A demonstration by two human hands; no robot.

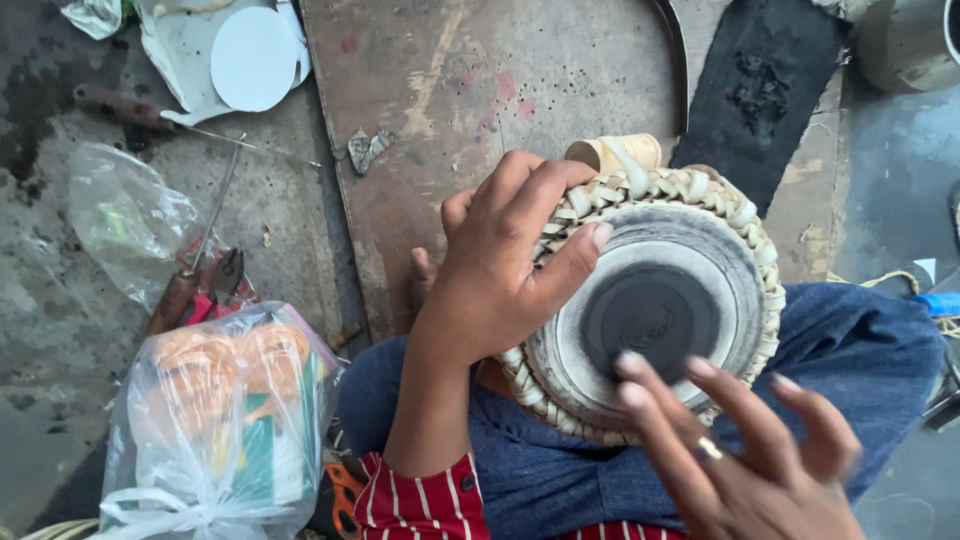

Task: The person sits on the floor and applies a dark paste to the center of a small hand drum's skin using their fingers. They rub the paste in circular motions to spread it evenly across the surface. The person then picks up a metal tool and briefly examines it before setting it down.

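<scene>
Drum (650, 310) rests on the person's lap, head facing up, its long axis toward the camera. Left hand (510, 265) grips its braided rim from the left, thumb on the skin. Right hand (750, 450), fingers spread and blurred, holds nothing, fingertips over the black centre patch.

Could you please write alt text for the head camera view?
A small hand drum with a braided rim and black centre patch rests on a lap in blue trousers; the left hand grips its rim, and the blurred right hand touches the skin.
</scene>
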